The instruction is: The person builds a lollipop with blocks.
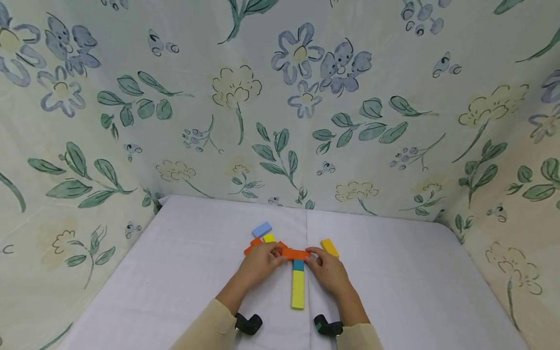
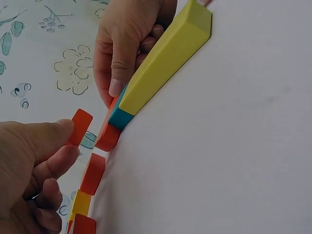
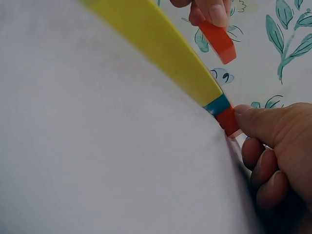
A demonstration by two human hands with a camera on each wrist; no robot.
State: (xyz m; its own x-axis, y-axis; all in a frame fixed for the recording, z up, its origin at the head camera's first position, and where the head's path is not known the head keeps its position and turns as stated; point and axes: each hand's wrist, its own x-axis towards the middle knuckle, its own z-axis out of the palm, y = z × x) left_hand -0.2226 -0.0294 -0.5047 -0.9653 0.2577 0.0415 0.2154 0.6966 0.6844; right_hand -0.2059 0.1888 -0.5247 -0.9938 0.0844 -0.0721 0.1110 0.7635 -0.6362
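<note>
A long yellow-green block (image 1: 298,290) lies on the table, its far end against a small teal block (image 1: 298,265). Beyond the teal one, an orange block (image 3: 228,121) lies crosswise. My right hand (image 1: 330,273) pinches this block near its right end, thumb on the near side. Between thumb and fingertips of my left hand (image 1: 259,265) is another orange block (image 2: 81,126), raised off the table in both wrist views. Part of the left hand's block is hidden by fingers.
Behind my left hand lie a blue block (image 1: 262,229), a small yellow block (image 1: 269,238) and some orange blocks (image 1: 255,241). An amber block (image 1: 329,247) lies beyond my right hand. Flowered cloth (image 1: 280,160) surrounds the white tabletop (image 1: 393,272) at the back and sides.
</note>
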